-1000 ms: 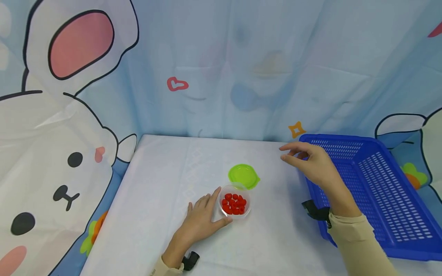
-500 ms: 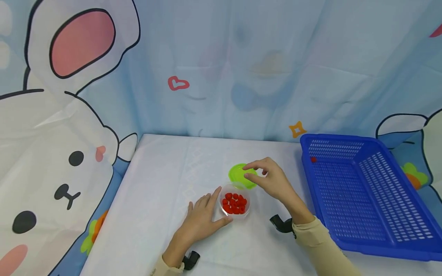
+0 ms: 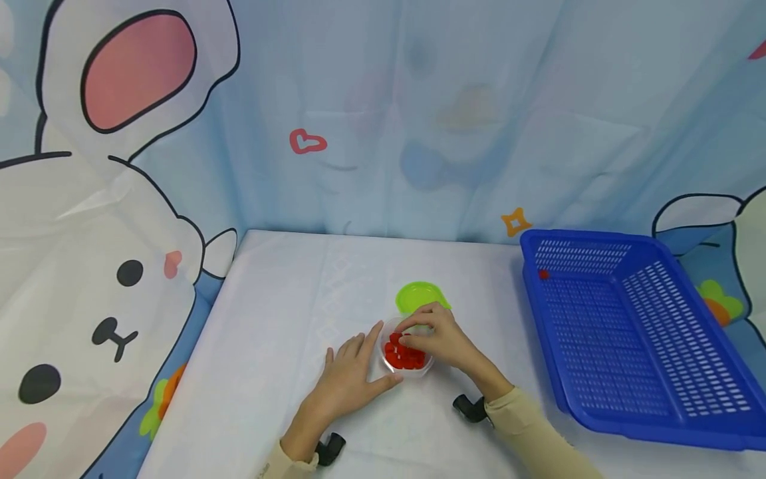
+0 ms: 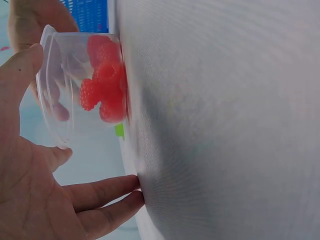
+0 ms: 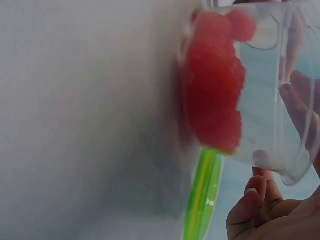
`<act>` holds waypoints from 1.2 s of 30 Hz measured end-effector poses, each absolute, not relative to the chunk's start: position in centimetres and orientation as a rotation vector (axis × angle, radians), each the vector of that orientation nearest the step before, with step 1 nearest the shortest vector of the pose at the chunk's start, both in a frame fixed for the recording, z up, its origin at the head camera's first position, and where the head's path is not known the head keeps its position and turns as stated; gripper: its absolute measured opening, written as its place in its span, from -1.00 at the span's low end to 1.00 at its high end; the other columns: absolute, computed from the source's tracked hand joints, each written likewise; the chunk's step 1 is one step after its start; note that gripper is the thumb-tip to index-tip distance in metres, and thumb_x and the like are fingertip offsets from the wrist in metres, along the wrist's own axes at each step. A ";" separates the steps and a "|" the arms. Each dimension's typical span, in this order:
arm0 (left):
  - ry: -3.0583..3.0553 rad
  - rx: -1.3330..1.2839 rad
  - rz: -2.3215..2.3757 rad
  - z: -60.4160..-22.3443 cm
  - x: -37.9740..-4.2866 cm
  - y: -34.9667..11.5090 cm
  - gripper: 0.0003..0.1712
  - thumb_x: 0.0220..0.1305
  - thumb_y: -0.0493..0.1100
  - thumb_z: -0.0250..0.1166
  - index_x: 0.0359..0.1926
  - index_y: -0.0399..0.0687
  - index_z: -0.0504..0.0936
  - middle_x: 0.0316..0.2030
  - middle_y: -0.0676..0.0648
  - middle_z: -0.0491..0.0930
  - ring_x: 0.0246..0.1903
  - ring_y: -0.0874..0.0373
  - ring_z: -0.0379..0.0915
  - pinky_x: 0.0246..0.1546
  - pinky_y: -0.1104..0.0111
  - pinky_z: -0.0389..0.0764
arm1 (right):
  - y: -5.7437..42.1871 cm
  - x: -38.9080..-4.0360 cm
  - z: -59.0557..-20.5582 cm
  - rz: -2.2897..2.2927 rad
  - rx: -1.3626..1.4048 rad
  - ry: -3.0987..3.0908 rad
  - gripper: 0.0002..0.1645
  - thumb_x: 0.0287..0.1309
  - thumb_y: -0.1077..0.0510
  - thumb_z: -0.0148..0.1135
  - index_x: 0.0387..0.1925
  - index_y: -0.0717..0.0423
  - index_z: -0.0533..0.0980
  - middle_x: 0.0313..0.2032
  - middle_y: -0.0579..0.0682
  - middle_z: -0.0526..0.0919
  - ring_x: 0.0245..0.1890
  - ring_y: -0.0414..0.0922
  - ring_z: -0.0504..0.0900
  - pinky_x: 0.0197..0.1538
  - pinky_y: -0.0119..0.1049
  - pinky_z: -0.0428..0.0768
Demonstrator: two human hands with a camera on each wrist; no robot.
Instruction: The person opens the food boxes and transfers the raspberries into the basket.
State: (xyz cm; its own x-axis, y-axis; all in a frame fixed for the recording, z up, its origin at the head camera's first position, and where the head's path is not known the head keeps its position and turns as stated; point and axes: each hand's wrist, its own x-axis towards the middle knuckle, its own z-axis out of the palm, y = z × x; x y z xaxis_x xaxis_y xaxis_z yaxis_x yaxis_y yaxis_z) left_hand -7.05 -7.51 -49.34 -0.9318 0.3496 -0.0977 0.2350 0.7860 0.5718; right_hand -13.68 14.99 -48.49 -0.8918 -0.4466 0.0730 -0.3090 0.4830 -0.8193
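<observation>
And there's the left hand [image 3: 346,380], low and spread, forefinger [image 3: 372,339] straight, thumb [image 3: 384,385] swung wide! Opposite, the right hand [image 3: 441,338] dips down, fingers [image 3: 419,320] bent, thumb-tip near the forefinger's! Left forearm [image 3: 290,463] and right forearm [image 3: 532,426] slant inward toward each other.

Berries [image 3: 404,359] partly hidden; right sleeve [image 3: 535,432] cropped

Free tabletop [image 3: 487,293] is stretching between green lid [image 3: 417,296] and blue basket [image 3: 549,352], the left hand [image 3: 348,384] is blocking the left of the clear tub [image 4: 75,60], the right hand [image 3: 441,339] its mouth.
</observation>
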 end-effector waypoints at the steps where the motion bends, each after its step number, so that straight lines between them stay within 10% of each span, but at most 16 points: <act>1: 2.777 0.460 0.849 -49.3 -7.0 -7.5 0.13 0.18 0.59 0.09 0.61 0.26 -0.08 0.39 -0.24 0.29 0.38 -0.21 0.17 0.19 -0.45 0.06 | 14.9 -13.7 -48.7 -1.370 -0.682 2.558 -0.84 0.11 0.22 0.47 -0.23 -0.01 0.77 -0.18 -0.09 0.63 0.03 0.07 0.37 -0.09 -0.02 0.50; 14: 2.767 0.446 0.829 -49.1 -7.0 -7.5 0.12 0.19 0.60 0.06 0.61 0.29 -0.11 0.40 -0.26 0.26 0.41 -0.19 0.12 0.22 -0.43 0.03 | 13.9 -13.3 -48.9 -0.912 -0.850 2.726 -0.73 0.00 0.17 0.54 -0.23 -0.22 0.78 0.29 0.26 0.36 0.26 0.27 0.22 0.09 0.25 0.37; 36: 2.767 0.448 0.836 -49.6 -7.1 -7.6 0.13 0.18 0.62 0.04 0.61 0.32 -0.13 0.40 -0.26 0.26 0.41 -0.18 0.13 0.22 -0.43 0.04 | 14.0 -13.7 -48.6 -0.907 -1.036 2.684 -0.79 0.02 0.11 0.53 -0.26 -0.22 0.76 0.33 0.22 0.35 0.35 0.24 0.16 0.21 0.33 0.20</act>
State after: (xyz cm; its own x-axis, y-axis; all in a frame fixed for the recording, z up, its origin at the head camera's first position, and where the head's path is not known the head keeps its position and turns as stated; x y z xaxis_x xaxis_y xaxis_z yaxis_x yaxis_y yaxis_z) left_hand -7.09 -7.59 -49.57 -0.9304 0.3476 -0.1165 0.2250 0.7924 0.5670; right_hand -13.71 14.01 -48.60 -0.7571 -0.6464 0.0948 -0.5714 0.5847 -0.5759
